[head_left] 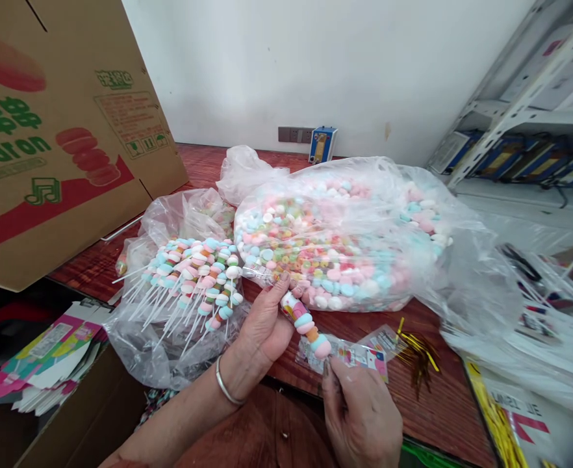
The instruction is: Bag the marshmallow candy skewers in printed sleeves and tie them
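Between my hands is a candy skewer [310,333] of pink, blue and orange marshmallow pieces. Its upper end sits inside a printed clear wrapper [261,274]. My left hand [266,325], with a silver bangle on the wrist, is closed around the wrapper, thumb on top. At the skewer's lower end my right hand [364,409] is closed in a pinch, and the stick is mostly hidden by its fingers. Flat printed wrappers [347,354] lie on the table just beyond the right hand. Left of my left hand, a pile of candy skewers [193,273] rests on clear plastic.
A large clear bag of loose candies [335,247] fills the table's middle. Gold twist ties [418,351] lie at right. A tall cardboard box [72,130] stands left, above a carton of printed cards [52,351]. White shelving [525,114] is at right.
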A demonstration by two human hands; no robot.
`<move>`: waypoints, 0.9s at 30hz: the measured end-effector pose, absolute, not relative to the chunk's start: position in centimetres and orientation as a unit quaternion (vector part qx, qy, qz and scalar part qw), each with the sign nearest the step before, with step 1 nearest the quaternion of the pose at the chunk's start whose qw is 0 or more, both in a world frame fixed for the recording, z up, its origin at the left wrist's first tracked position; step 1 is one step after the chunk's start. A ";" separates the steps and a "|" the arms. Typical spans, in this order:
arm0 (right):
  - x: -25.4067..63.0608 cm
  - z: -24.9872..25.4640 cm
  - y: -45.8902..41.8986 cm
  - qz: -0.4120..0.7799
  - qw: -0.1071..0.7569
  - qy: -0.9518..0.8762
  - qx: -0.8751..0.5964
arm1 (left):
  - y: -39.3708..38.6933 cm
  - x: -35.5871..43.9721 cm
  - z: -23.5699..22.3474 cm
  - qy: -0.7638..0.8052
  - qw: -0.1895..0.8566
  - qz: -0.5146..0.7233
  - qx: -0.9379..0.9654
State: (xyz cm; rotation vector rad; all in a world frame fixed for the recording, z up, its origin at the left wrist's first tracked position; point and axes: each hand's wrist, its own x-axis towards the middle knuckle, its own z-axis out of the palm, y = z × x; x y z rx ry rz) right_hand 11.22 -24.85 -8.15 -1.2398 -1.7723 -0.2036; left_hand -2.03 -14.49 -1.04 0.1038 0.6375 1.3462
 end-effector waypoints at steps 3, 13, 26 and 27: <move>10.8 -7.9 -24.9 0.046 0.485 -0.684 -0.543 | -14.5 -1.9 -0.8 0.315 0.734 0.600 0.040; 10.2 -7.2 -24.7 0.543 0.476 -0.442 -0.531 | -14.7 -2.0 -2.3 0.248 0.769 0.589 0.032; 10.7 -8.1 -24.1 0.160 0.451 -0.683 -0.552 | -14.4 -1.6 -2.0 0.275 0.753 0.593 0.074; 10.6 -8.0 -24.2 0.258 0.456 -0.642 -0.560 | -14.6 -1.5 -2.0 0.267 0.756 0.591 0.087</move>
